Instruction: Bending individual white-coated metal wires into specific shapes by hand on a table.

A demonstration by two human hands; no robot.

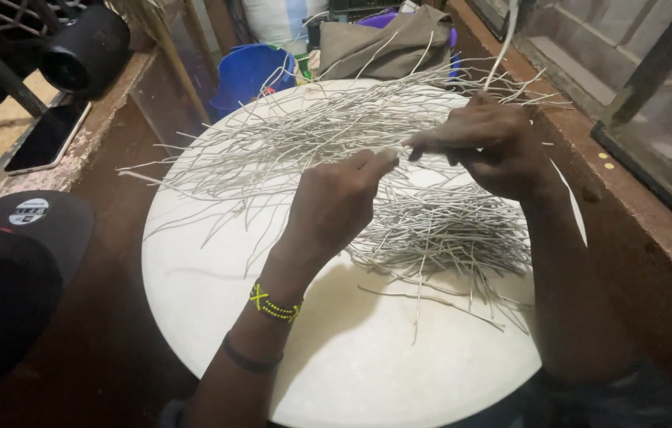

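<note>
Over the round white tabletop (193,301), the left hand (336,202) and right hand (494,147) meet, fingers pinched on thin pale strands (288,143), apparently lifted to separate them; a cut pile (447,230) lies beneath the right wrist.

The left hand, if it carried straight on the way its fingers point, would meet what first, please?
Most likely the right hand: the left hand points up-right, fingertips almost touching it, pale strands between them.
</note>
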